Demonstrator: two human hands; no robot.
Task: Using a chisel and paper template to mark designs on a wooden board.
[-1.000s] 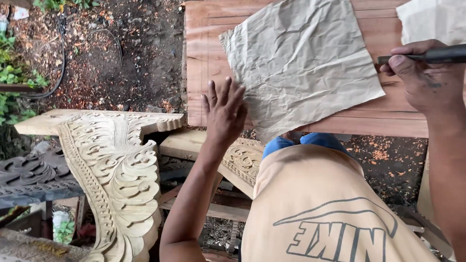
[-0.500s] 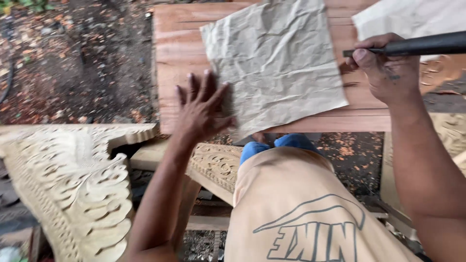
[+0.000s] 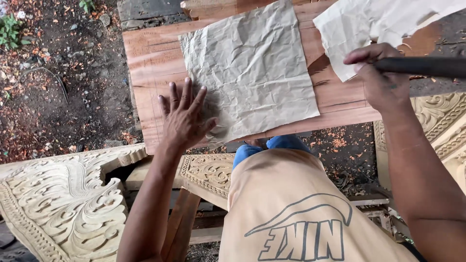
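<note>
A pale carved wooden panel (image 3: 63, 204) with leaf scrolls is lying at lower left of the reddish plank surface (image 3: 150, 58), well below its near edge. A second carved piece (image 3: 208, 172) is showing just under that edge.

The left hand (image 3: 183, 119) is resting palm down at the near left part of the plank surface. Its fingers (image 3: 187, 92) are spread wide and released, grasping nothing; the thumb side and palm are pressing on the lower left corner of the crumpled brown paper sheet (image 3: 252, 68). This sheet, roughly square, is lying flat across the middle of the plank surface, its near edge reaching the plank's front edge.

A lighter torn paper sheet (image 3: 369, 24) is lying at the far right of the plank surface, just beside the brown sheet, not touching it.

The right hand (image 3: 381, 80) is hovering over the plank's right end. Its fingers (image 3: 361, 54) are clenched around a dark rod-like tool (image 3: 427, 67), which is pointing right, out of view. More carved wood (image 3: 439, 116) is lying right of the plank.
</note>
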